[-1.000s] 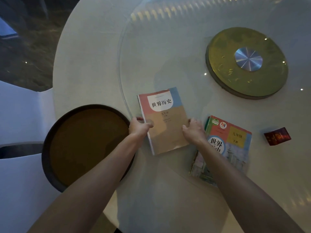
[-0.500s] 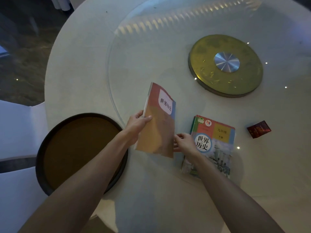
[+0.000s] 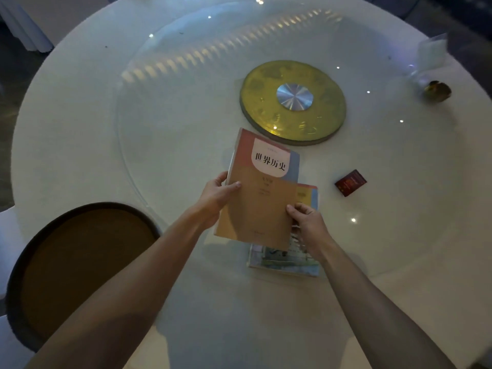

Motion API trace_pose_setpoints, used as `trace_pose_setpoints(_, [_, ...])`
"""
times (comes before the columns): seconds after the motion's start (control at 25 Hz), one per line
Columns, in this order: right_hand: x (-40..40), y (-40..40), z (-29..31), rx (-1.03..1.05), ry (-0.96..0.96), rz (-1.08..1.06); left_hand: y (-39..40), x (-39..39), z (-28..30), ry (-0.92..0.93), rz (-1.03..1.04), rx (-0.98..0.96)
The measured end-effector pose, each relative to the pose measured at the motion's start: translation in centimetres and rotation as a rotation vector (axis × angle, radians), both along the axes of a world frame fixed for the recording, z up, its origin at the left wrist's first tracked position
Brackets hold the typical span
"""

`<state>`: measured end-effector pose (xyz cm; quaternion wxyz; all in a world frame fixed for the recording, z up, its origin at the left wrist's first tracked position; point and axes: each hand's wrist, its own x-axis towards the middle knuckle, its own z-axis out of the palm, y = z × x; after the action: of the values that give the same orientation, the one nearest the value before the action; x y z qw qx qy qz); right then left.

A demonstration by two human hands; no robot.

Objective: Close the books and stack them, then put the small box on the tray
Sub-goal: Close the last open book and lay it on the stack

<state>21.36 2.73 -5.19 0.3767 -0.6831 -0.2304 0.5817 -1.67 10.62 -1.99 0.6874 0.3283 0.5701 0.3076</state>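
A closed orange-and-red book is held in the air, cover up, above a second closed book that lies flat on the glass. My left hand grips the held book's left edge. My right hand pinches its lower right edge. The lower book shows only along its right side and bottom; the rest is covered. A small dark red box rests on the glass to the right of both books. A round dark-rimmed brown tray sits at the table's left front edge.
A round white table carries a large glass turntable with a gold hub at its centre. A small gold object and a clear wrapper lie at the far right. White chair covers stand at the left.
The orange book was lifted off the table, tilted up on edge, and carried right. It now hovers flat over the second book. Both hands kept hold of it.
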Motion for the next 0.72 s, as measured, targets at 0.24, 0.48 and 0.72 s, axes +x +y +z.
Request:
trace_pose_setpoints(0.24, [4.3,-3.9,-1.8,-0.082,-0.324,0.047,-3.8,5.1,-4.1,0.149,-0.136,-0.074])
trace_pose_setpoints(0.48, [5.8,-6.2,-4.6,-0.135,-0.492,0.065,-6.0,6.8,-7.2,0.438,-0.138,-0.004])
trace_pose_setpoints(0.72, [5.9,-6.1,-4.8,-0.099,-0.685,0.148,-6.7,7.3,-7.0,0.713,-0.226,0.169])
